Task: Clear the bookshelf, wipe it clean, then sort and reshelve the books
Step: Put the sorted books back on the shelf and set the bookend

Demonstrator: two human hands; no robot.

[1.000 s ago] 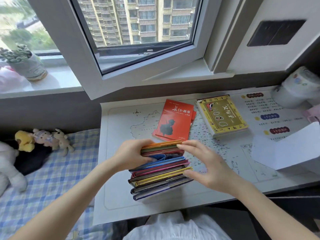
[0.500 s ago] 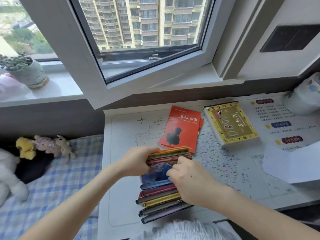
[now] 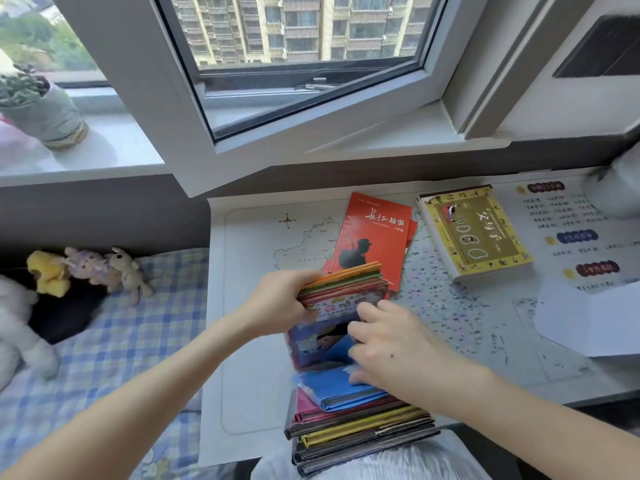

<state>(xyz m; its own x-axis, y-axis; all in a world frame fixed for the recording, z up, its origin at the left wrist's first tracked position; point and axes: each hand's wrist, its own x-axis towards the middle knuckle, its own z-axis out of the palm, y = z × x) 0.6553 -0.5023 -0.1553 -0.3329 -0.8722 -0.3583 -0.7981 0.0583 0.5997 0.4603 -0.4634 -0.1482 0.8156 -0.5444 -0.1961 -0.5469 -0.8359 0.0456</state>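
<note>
Bundle [image 3: 343,278] tipped up further vs a sec ago. Left hand [image 3: 277,299] grips it; right hand [image 3: 391,344] lies spread, pressing blue book [image 3: 343,389]. Stack [image 3: 360,431] sits at tabletop [image 3: 256,375] near edge. Slick covers could prob slide off.

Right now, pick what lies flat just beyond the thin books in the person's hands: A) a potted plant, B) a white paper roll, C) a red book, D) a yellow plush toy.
C: the red book lies flat on the desk just beyond the thin books that the left hand grips, its near edge hidden behind them.
</note>
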